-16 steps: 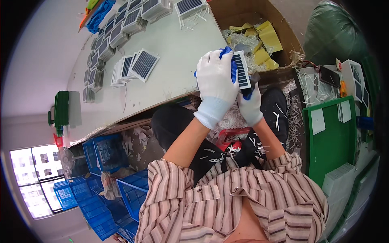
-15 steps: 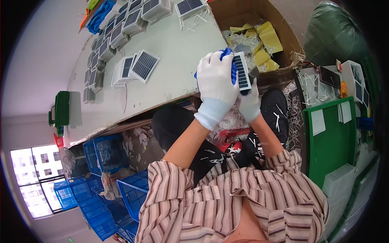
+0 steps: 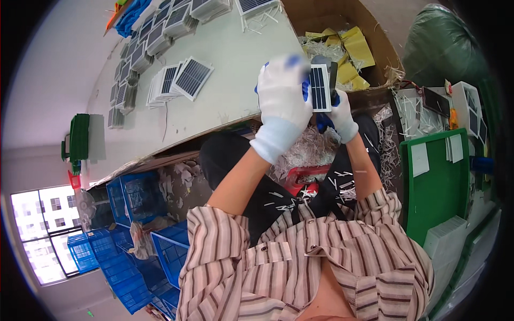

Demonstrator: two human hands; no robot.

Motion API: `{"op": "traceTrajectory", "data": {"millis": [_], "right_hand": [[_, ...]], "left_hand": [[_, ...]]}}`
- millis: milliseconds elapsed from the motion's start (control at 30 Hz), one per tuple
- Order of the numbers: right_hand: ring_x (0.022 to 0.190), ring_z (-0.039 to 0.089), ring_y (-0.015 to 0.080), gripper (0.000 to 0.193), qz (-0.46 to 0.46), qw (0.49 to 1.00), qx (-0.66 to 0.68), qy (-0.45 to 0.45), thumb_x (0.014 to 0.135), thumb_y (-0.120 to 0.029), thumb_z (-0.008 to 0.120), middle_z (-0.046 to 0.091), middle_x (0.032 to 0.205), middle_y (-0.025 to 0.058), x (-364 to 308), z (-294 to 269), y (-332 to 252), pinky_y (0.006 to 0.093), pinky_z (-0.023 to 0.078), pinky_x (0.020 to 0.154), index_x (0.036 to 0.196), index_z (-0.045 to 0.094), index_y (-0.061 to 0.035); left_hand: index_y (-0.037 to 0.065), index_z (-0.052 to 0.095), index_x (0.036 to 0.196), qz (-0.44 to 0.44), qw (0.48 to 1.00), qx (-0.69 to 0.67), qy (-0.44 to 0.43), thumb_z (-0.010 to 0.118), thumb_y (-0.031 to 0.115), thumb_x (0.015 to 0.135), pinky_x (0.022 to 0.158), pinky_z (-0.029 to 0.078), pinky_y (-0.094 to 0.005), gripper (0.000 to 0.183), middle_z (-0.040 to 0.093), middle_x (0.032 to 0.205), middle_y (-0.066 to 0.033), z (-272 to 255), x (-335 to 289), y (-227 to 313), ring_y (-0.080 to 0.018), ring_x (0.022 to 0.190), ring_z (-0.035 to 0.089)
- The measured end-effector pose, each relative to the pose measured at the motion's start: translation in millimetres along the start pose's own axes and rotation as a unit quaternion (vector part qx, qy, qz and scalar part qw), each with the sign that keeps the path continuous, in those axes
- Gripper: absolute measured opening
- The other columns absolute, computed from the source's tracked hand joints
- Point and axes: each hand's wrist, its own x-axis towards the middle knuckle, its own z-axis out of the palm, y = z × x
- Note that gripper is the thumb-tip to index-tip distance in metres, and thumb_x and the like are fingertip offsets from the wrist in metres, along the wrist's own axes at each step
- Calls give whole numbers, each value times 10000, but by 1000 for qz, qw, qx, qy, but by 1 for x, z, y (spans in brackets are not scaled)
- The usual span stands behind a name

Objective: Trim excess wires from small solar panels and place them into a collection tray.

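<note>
Dark, white-edged solar panel (image 3: pixel 320 89)

The fingertips of your left hand (image 3: pixel 284 93) smear into blur, and that hand covers the left edge of the solar panel (image 3: pixel 320 88), whose back face you cannot see. Some fingers of your right hand (image 3: pixel 341 115) are out of sight; the dark object (image 3: pixel 333 77) there shows only as a narrow strip, its kind unclear. Above, the picture's edge crops the farthest panel stacks (image 3: pixel 209 9), the blue cloth (image 3: pixel 134 17) and the cardboard box (image 3: pixel 369 24). Between your legs, paper shreds and trousers partly hide a red item (image 3: pixel 304 179). Your striped shirt (image 3: pixel 230 267) runs off below.
</note>
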Motion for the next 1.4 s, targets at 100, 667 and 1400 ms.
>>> {"op": "traceTrajectory", "data": {"millis": [100,667,1400], "right_hand": [[650,558,59,147,-20,1000,-1,-15,767,-118,687,627,704,2,-18,13,-15,239,470,606,843,642,-1],[886,619,173,326,19,866,484,122,872,-86,590,611,1051,92,40,48,39,313,515,805,1154,432,-43],[630,561,55,121,46,995,79,33,771,-89,681,626,707,1,-8,9,-3,229,469,578,838,632,-1]], "left_hand": [[65,614,989,-11,999,-35,12,611,34,710,888,418,-429,281,586,1051,-127,8,-6,-3,-338,1015,531],[75,634,1031,-19,999,33,-2,674,122,702,865,404,-436,335,586,1033,-122,11,1,9,-332,1014,521],[75,604,1021,25,999,-20,20,638,55,711,891,415,-432,312,577,1060,-121,10,-3,-1,-343,1011,521]]}}
